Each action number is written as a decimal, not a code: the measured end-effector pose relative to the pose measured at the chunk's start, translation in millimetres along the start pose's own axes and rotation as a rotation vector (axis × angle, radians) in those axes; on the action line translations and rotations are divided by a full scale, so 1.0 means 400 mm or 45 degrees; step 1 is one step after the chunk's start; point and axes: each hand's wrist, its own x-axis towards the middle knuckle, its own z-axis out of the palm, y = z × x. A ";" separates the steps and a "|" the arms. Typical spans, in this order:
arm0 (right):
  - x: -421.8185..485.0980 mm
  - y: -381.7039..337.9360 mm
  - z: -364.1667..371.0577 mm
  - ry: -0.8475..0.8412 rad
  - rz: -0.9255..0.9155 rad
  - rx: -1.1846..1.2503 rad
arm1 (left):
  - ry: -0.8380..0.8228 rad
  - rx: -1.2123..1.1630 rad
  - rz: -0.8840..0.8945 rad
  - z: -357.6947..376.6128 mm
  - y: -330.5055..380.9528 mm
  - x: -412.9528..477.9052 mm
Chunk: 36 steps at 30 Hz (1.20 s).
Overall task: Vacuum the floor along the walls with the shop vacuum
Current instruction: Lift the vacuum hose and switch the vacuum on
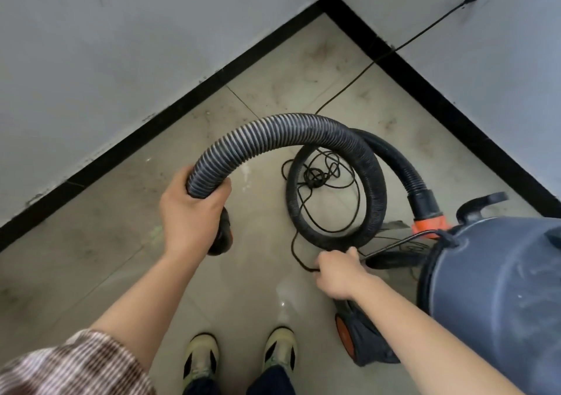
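Setup stage: left hand (189, 212) grips the hose (273, 133) near its nozzel end; right hand (338, 273) apparently pinches the power cord (391, 246) beside the shop vacuum (498, 288). Dusty floor (100, 236) along the walls (121, 45) remains uncleaned.

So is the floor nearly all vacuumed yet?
Not yet, it looks like setup. Done: the black power cord is plugged into the wall. In hand: the left hand has a grip on the ribbed grey-black hose; the right hand pinches the cord beside the grey-blue vacuum drum. Left: dust along the black baseboard.
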 end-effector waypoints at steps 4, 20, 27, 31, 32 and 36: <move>-0.109 -0.017 -0.108 0.033 -0.227 0.543 | -0.083 -0.073 0.103 0.003 0.121 -0.013; -0.248 -0.164 0.011 0.200 -0.276 0.656 | -0.363 -0.271 0.335 -0.025 0.428 -0.091; -0.256 -0.165 0.067 0.291 -0.260 0.619 | -0.372 -0.557 0.018 0.008 0.465 -0.127; -0.263 -0.159 0.102 0.260 -0.204 0.641 | -0.414 -0.712 -0.091 0.018 0.496 -0.126; -0.266 -0.159 0.104 0.281 -0.188 0.668 | -0.435 -0.713 -0.106 0.022 0.502 -0.122; -0.289 -0.160 0.084 0.446 -0.121 0.834 | -0.478 -0.571 -0.187 0.028 0.484 -0.107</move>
